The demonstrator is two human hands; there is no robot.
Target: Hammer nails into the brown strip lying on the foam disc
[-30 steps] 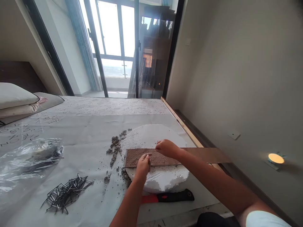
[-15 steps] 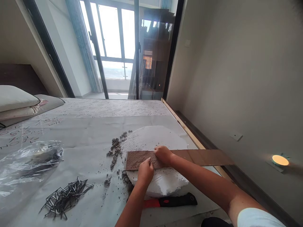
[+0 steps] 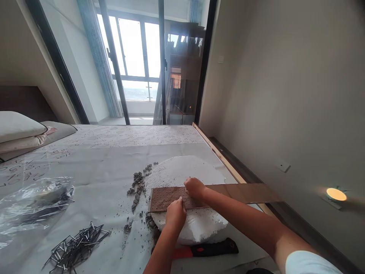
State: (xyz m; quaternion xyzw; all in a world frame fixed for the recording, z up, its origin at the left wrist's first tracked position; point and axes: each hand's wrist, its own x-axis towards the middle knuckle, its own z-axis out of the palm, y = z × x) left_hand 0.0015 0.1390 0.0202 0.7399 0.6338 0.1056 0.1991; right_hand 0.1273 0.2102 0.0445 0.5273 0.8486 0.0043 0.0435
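A long brown board (image 3: 165, 196), its left part covered in rows of small holes, lies across a rough white foam slab (image 3: 185, 167). My left hand (image 3: 176, 214) is closed in a pinch at the board's surface, near its front edge. Just beyond it, my right hand (image 3: 194, 187) is curled closed over the perforated part near the back edge. Whatever is between the fingers of either hand is too small or hidden to make out. In front of the slab lies a tool with a red and black handle (image 3: 211, 249); its head is hidden behind my left forearm.
A pile of long nails (image 3: 76, 247) lies at the front left, with a clear plastic bag (image 3: 37, 201) behind it. Grey crumbled lumps (image 3: 138, 182) are scattered left of the slab. A wooden rail (image 3: 219, 154) borders the covered surface near the wall.
The view has shifted slightly, so most things sit lower. My left hand has moved a little right along the board, and my right hand sits slightly farther back over it.
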